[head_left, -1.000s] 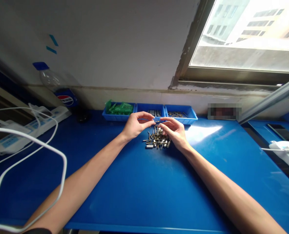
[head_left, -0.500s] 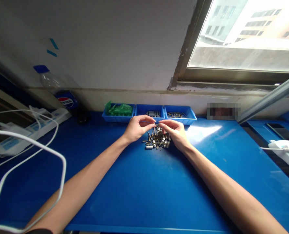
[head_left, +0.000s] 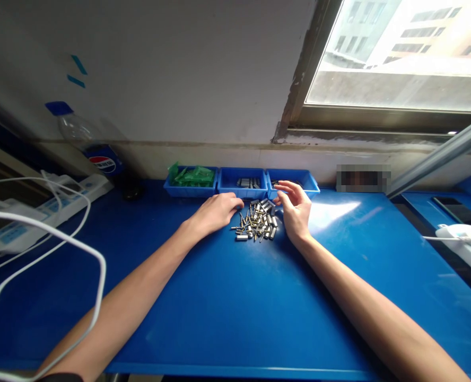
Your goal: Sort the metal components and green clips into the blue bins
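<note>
A pile of small metal parts (head_left: 257, 223), grey block-like pieces mixed with thin brass-coloured pins, lies on the blue table (head_left: 227, 302). My left hand (head_left: 217, 209) is at the pile's left edge, palm down. Its fingers are curled together, and whatever is between their tips is hidden. On the pile's other side is my right hand (head_left: 297, 209), open with thumb and fingers apart and nothing visible in it. Its fingertips overlap the front of the right blue bin (head_left: 314, 187), which holds thin pins largely covered by the hand.
The middle blue bin (head_left: 241, 194) contains grey pieces; the left blue bin (head_left: 188, 192) holds green plastic (head_left: 195, 176). A cola bottle (head_left: 104, 159) and power strip (head_left: 48, 212) stand at left. A white cable (head_left: 103, 265) loops across my left forearm. Another power strip (head_left: 466, 244) lies right.
My hands, fingertips together above the pile half a second ago, have parted. The left moved left and lower, its fingers curling; the right moved right and opened. More of the pile shows.
</note>
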A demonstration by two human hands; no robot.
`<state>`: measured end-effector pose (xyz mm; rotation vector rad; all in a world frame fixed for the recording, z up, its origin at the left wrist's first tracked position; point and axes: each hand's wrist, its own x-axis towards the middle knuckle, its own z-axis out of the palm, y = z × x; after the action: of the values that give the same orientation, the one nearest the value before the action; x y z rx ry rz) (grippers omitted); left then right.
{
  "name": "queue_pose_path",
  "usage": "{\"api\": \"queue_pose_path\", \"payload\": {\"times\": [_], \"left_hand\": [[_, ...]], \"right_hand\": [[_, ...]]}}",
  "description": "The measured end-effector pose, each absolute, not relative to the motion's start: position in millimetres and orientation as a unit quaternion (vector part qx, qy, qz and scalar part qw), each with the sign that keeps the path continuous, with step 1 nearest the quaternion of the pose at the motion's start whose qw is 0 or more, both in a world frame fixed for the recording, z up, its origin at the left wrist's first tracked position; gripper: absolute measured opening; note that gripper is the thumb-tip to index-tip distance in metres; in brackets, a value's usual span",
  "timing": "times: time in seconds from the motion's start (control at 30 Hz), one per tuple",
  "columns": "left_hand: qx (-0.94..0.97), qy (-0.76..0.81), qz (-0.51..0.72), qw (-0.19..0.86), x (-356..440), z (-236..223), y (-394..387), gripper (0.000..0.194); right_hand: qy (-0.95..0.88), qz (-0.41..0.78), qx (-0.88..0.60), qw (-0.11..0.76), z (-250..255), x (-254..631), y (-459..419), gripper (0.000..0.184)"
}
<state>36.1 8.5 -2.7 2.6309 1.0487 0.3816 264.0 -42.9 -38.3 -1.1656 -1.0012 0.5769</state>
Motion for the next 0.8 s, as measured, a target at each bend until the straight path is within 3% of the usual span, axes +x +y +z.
{"api": "queue_pose_path", "payload": {"times": [0.27, 0.53, 0.8], "left_hand": [[0.849, 0.299, 0.374, 0.225, 44, 2, 6, 0.026], [0.86, 0.249, 0.398, 0.199, 44, 6, 1, 0.017], [0.867, 0.273, 0.36, 0.208, 45, -7, 5, 0.021]], "right_hand": [[-0.549, 0.335, -0.498, 0.581, -27, 256, -54, 0.028], [-0.538, 0.46, -0.448, 0.545, -26, 250, -54, 0.033], [-0.522, 0.425, -0.474, 0.568, -24, 253, -52, 0.026]]}}
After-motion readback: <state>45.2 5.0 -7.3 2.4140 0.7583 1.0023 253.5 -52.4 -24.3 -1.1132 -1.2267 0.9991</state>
